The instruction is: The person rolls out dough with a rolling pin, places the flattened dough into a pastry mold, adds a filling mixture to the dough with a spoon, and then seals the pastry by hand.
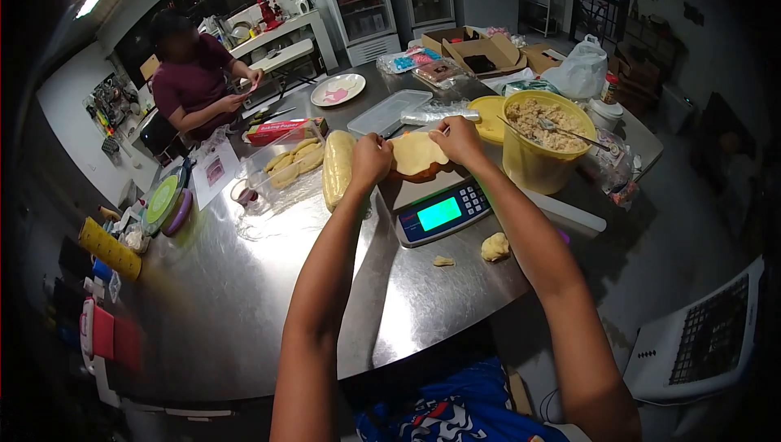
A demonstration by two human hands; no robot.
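A flattened piece of pale dough [417, 153] hangs between my two hands over the digital kitchen scale [443, 212], whose display glows green. My left hand [372, 159] pinches its left edge, and my right hand [459, 141] grips the right edge. An orange-brown surface shows just under the dough; I cannot make out what it is. Left of my left hand lies a long dough roll [338, 169] in clear wrap. In front of the scale sit a dough lump [495, 247] and a small dough scrap [443, 261].
A yellow bucket [537, 161] of crumbly mixture with utensils stands right. Shaped dough pieces fill a plastic container [281, 167] at left, near a baking paper box [285, 130]. Farther back are a plate [338, 89], cardboard boxes [480, 51] and another person [195, 76].
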